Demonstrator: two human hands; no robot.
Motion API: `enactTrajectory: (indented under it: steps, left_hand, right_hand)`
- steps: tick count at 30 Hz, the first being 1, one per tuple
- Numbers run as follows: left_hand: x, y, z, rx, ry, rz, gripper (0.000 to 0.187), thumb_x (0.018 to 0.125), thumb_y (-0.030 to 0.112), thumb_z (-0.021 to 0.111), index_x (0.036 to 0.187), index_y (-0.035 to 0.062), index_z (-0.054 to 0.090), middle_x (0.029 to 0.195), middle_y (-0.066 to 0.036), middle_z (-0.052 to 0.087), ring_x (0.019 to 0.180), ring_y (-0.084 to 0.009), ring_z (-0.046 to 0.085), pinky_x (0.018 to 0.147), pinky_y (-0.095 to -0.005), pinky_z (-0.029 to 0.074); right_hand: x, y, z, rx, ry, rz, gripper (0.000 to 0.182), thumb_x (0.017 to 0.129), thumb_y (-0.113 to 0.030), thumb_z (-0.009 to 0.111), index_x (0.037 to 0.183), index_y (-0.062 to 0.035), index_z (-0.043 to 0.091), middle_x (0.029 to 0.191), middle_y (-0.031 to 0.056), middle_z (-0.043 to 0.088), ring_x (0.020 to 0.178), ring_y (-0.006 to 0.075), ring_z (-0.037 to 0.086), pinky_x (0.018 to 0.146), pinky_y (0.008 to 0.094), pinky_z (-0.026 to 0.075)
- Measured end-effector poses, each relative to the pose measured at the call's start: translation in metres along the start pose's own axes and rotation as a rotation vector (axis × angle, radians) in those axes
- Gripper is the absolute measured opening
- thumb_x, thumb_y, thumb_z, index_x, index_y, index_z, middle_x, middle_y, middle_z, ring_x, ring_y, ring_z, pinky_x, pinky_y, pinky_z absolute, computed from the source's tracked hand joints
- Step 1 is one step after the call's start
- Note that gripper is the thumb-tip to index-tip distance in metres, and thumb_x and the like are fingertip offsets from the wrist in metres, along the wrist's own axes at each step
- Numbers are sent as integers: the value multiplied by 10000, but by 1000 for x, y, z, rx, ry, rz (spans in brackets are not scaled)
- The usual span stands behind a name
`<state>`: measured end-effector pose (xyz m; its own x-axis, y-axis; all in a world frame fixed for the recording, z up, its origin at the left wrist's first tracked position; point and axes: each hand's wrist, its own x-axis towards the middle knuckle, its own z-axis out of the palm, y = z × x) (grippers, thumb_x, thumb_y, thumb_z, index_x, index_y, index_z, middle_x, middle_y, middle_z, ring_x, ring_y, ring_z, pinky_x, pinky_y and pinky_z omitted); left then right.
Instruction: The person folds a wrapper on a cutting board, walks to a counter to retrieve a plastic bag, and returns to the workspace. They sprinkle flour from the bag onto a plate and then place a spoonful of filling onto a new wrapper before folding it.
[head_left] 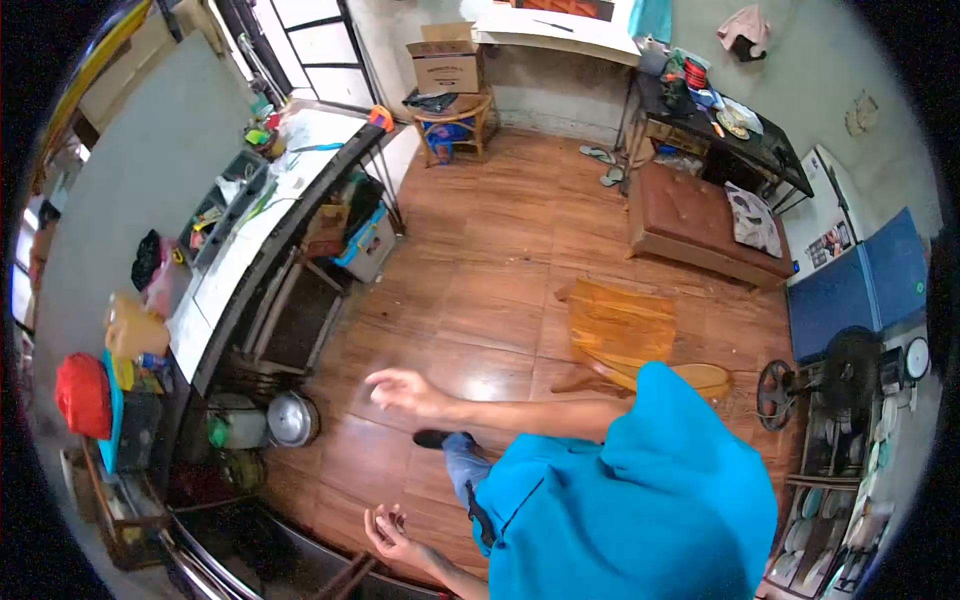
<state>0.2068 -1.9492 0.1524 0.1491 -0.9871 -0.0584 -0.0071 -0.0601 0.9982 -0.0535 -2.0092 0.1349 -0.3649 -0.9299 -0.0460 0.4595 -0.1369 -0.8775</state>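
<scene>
My right hand (405,391) reaches out over the tiled floor, slightly blurred. Its fingers are apart and loosely bent, and nothing shows in them. Lower down, my left hand (395,535) has its fingers curled around a small dark spot that I cannot make out. Neither hand touches any furniture. Closest to the hands on the left is a round silver metal pot (292,419) on the floor. My teal shirt (620,500) fills the lower right, with one jeans leg and a dark shoe (431,438) below it.
A long counter (245,245) with trays and clutter runs along the left. Behind me stands a wooden chair (622,320). A brown padded bench (690,215), a fan (850,365) and a dish rack (815,530) line the right. At the back a cardboard box (447,70) sits on a stool.
</scene>
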Motion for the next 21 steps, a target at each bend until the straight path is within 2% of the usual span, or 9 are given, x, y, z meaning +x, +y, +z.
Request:
enactTrajectory:
  steps: [1, 2, 4, 6, 9, 12, 14, 18, 21]
  left_hand:
    - [33, 4, 10, -35, -9, 3, 371, 1000, 189, 516, 1319, 2, 484, 1169, -153, 621, 916, -227, 649, 711, -291, 495]
    - [68, 7, 21, -25, -45, 65, 373, 997, 181, 518, 1321, 0, 480, 1191, -151, 611, 955, -241, 644, 750, -303, 502]
    - [143, 16, 45, -21, -86, 175, 400, 993, 196, 524, 1336, 0, 462, 1252, -148, 577, 1033, -260, 625, 839, -331, 503]
    - [209, 52, 89, -40, -128, 262, 411, 984, 178, 523, 1333, -26, 449, 1291, -155, 547, 1107, -260, 593, 918, -351, 488]
    - [308, 87, 147, -103, -262, 325, 403, 962, 149, 543, 1312, -31, 458, 1276, -153, 550, 1089, -233, 593, 932, -342, 475]
    - [392, 112, 201, -217, -429, 305, 399, 949, 151, 563, 1292, -28, 467, 1243, -136, 566, 1058, -214, 599, 922, -333, 469]
    - [441, 116, 229, -286, -504, 271, 362, 926, 76, 596, 1262, -16, 495, 1218, -97, 577, 1061, -170, 590, 930, -296, 459]
    - [513, 101, 269, -178, -491, 223, 288, 926, 79, 612, 1200, 4, 563, 1177, -66, 599, 1019, -137, 593, 894, -274, 468]
    - [544, 88, 282, -51, -371, 98, 260, 927, 71, 613, 1173, -9, 589, 1138, -76, 624, 1008, -144, 604, 877, -274, 480]
  right_hand:
    - [30, 5, 24, -64, -64, -35, 458, 886, -298, 700, 1262, -76, 563, 1052, 36, 639, 869, 106, 619, 694, 258, 511]
    - [58, 14, 54, -121, -155, -59, 465, 874, -272, 718, 1260, -65, 564, 1039, 40, 635, 884, 103, 615, 713, 263, 515]
    - [109, 12, 91, -155, -124, -226, 428, 860, -220, 725, 1232, -58, 587, 1025, 54, 634, 895, 130, 615, 791, 296, 526]
    - [155, -2, 118, -150, -84, -184, 381, 868, -170, 708, 1213, -45, 606, 1053, 65, 641, 959, 133, 618, 829, 292, 517]
    - [222, -22, 140, -151, -67, -157, 380, 872, -86, 683, 1231, -9, 584, 1078, 74, 644, 982, 127, 615, 866, 274, 495]
    - [296, -27, 135, -176, 38, -170, 356, 863, -72, 685, 1206, -19, 606, 1050, 61, 651, 945, 118, 622, 856, 268, 494]
    - [356, -20, 116, -208, 84, -189, 349, 860, -74, 691, 1197, -24, 614, 1037, 55, 654, 922, 111, 624, 848, 269, 496]
    - [498, -15, 71, -422, 99, -172, 318, 852, -99, 703, 1152, -18, 636, 947, 42, 666, 826, 101, 617, 780, 256, 498]
    - [643, -7, 41, -776, 90, -252, 342, 824, -166, 723, 1129, -31, 647, 912, 84, 664, 832, 162, 616, 759, 293, 488]
